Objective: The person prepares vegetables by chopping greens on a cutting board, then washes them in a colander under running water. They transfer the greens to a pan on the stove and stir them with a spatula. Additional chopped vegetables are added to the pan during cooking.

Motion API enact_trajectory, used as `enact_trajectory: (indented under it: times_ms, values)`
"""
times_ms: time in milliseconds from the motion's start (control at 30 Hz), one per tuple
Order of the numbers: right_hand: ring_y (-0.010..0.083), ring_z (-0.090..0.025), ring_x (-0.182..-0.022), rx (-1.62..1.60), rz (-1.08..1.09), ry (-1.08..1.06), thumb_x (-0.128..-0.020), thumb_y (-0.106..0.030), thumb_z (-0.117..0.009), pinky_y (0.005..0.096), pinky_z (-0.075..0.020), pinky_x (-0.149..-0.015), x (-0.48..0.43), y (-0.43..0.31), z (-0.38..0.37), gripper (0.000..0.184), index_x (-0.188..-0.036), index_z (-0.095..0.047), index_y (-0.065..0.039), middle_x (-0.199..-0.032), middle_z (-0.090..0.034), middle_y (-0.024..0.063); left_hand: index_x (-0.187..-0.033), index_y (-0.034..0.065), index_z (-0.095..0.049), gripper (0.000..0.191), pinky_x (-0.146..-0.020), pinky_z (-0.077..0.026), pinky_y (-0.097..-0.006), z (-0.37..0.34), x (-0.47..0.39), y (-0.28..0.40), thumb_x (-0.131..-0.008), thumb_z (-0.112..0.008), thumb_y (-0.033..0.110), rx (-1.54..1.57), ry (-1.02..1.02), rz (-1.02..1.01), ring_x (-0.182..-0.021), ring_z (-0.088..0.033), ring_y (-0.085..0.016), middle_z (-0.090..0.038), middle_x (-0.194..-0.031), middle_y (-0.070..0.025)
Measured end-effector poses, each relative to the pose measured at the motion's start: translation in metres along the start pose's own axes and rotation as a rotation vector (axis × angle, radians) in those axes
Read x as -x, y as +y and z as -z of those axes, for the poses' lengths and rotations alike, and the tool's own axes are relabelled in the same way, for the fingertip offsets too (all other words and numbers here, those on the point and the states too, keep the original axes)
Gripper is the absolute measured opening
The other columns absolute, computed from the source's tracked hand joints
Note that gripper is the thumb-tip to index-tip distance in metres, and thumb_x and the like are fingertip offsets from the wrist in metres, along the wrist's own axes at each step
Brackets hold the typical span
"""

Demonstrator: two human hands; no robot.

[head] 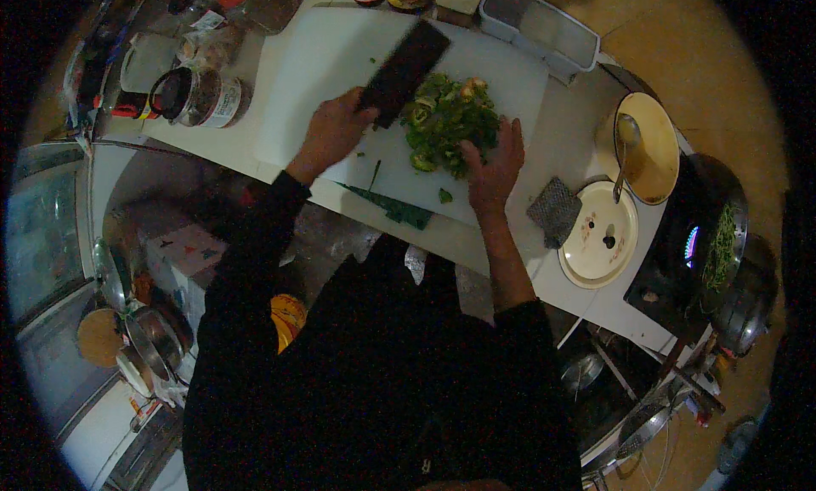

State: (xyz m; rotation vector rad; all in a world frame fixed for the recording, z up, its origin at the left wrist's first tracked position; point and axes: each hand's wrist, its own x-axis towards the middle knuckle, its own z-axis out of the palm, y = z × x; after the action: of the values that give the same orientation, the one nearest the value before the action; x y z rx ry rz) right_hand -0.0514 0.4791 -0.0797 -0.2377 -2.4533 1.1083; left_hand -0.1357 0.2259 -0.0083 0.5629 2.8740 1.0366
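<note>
In my left hand (338,134) is the handle end of a dark, broad-bladed cleaver (408,67), somewhat blurred, its blade slanting up and away. Against the blade's right side lies a heap of chopped green vegetables (446,118), with a few pale orange bits near the top. My right hand (497,163) rests at the heap's lower right edge, fingers spread, thumb touching the greens. Heap and cleaver are over a white cutting board (319,64). A loose green piece (445,196) and a thin stem (374,175) lie nearer to me.
At right, a lit gas stove (663,261) carries a wok (733,236) with green shreds. Beside it are a cream enamel plate (599,261), a bowl (656,172) with a ladle, and a dark folded cloth (553,207). Jars (217,102) stand left; a plastic bin (535,29) sits behind the board.
</note>
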Motion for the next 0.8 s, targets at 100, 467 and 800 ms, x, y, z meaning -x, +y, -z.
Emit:
enact_trajectory:
  times_ms: [100,467,800]
  values:
    - [0.0403,-0.030,-0.132,0.101,0.080,-0.020,-0.075,-0.048,-0.073,0.0499,-0.0212,-0.108,-0.003,-0.012,-0.010,0.081,-0.136,-0.043,-0.005,-0.144,-0.031,0.0249,-0.101,0.0049,-0.055,0.026,-0.049,-0.046,-0.0347,0.016,-0.003,-0.034,-0.088,-0.060,0.028,0.334,-0.284,0.581,-0.054,-0.056,-0.018,-0.056,-0.066,-0.0074]
    - [0.0371,-0.034,-0.130,0.136,0.234,-0.007,-0.065,-0.055,-0.077,0.0500,-0.0238,-0.106,-0.044,-0.038,-0.060,0.086,-0.133,-0.048,-0.010,-0.140,-0.037,0.0224,-0.106,0.0048,-0.055,0.027,-0.042,-0.043,-0.0286,0.003,0.004,-0.036,-0.089,-0.060,0.025,0.616,-0.481,0.520,-0.047,-0.049,-0.012,-0.053,-0.064,-0.0026]
    - [0.0348,-0.044,-0.126,-0.092,0.064,-0.035,-0.070,-0.043,-0.078,0.0437,-0.0323,-0.105,-0.051,-0.048,-0.081,0.070,-0.128,-0.055,-0.010,-0.135,-0.048,0.0196,-0.113,-0.0021,-0.050,0.033,-0.049,-0.048,-0.0362,-0.038,0.008,0.002,-0.088,-0.056,0.018,0.528,-0.418,0.338,-0.052,-0.056,-0.019,-0.060,-0.075,-0.0115]
